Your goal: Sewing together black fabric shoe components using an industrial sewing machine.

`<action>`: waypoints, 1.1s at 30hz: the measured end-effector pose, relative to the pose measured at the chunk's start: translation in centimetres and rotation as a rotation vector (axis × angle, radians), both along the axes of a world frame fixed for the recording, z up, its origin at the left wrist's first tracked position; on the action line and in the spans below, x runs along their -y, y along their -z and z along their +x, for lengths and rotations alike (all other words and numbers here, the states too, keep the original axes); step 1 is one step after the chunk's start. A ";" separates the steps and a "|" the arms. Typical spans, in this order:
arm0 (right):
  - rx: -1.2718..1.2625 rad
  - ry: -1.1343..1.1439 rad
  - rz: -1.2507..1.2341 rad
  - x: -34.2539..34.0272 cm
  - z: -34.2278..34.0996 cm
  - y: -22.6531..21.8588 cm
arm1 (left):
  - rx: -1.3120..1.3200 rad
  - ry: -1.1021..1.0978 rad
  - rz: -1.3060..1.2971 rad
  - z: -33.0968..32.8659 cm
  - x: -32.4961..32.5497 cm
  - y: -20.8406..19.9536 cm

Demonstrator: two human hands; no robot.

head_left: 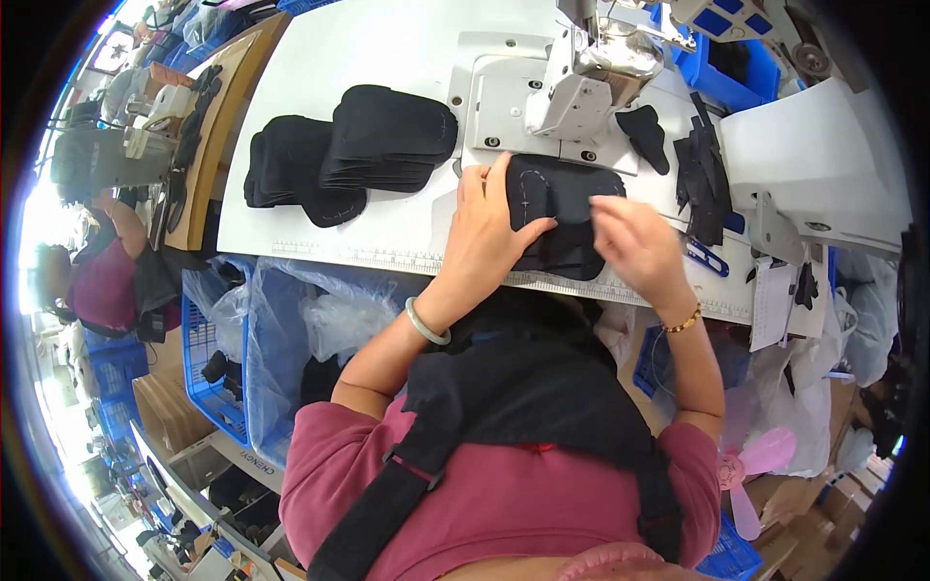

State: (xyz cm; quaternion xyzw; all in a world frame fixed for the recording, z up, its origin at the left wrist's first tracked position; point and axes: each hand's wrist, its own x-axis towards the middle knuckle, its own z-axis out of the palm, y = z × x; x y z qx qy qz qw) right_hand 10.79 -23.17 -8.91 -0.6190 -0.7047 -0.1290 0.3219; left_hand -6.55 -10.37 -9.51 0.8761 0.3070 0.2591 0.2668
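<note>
Black fabric pieces (576, 184) lie in front of the sewing machine's arm, the top one bearing a pale dashed outline. My left hand (484, 228) rests on their left side, thumb and forefinger spread apart, the thumb pointing across the fabric. At their right edge is my right hand (639, 242), its fingers curled together and slightly smeared; whatever they may pinch is hidden. Left of my hands, a stack of black rounded pieces (392, 131) overlaps a second black stack (291, 160), some with pale marks along their ends.
The white sewing machine (572, 97) stands just beyond the fabric. To the right are a small black piece (643, 137), black strips (702, 174) and a blue-handled cutter (707, 257). A ruler strip (363, 257) follows the table's near edge. Below left stands a blue crate (218, 363).
</note>
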 end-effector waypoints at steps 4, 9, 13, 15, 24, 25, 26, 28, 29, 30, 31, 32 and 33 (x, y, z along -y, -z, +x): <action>-0.094 -0.084 -0.147 0.1 -0.7 1.0 | 0.106 0.159 0.035 0.1 -0.1 0.1; -0.156 -0.043 -0.095 0.0 -0.9 1.7 | 0.501 0.298 -1.197 1.8 -0.3 -0.6; -0.161 -0.043 -0.029 -0.5 -1.2 1.1 | 0.466 0.267 -0.989 2.6 -0.5 0.5; -0.169 -0.040 0.023 -0.8 -1.0 0.5 | 0.463 0.281 -0.997 2.7 -0.6 -0.3; -0.186 -0.024 0.178 -1.6 -1.0 0.1 | 0.432 0.331 -0.921 2.2 -0.8 -2.4; -0.186 -0.028 0.178 -1.7 -1.1 0.1 | 0.404 0.324 -0.872 2.1 -0.9 -2.4; -0.191 -0.023 0.189 -1.7 -1.2 0.1 | 0.376 0.319 -0.823 2.1 -1.0 -2.3; -0.194 -0.019 0.201 -1.8 -1.2 0.1 | 0.371 0.317 -0.829 2.0 -1.1 -1.9; -0.190 -0.015 0.200 -1.8 -1.2 0.1 | 0.364 0.316 -0.836 2.0 -1.2 -1.8; -0.186 -0.012 0.198 -1.9 -1.2 0.1 | 0.366 0.317 -0.835 2.1 -1.2 -1.8; -0.184 -0.013 0.198 -1.9 -1.2 0.1 | 0.374 0.313 -0.808 2.1 -1.1 -1.9; -0.190 -0.009 0.202 -1.9 -1.3 0.1 | 0.382 0.309 -0.782 2.1 -1.1 -1.9; -0.196 -0.005 0.206 -1.9 -1.3 0.1 | 0.383 0.310 -0.781 2.1 -1.1 -1.9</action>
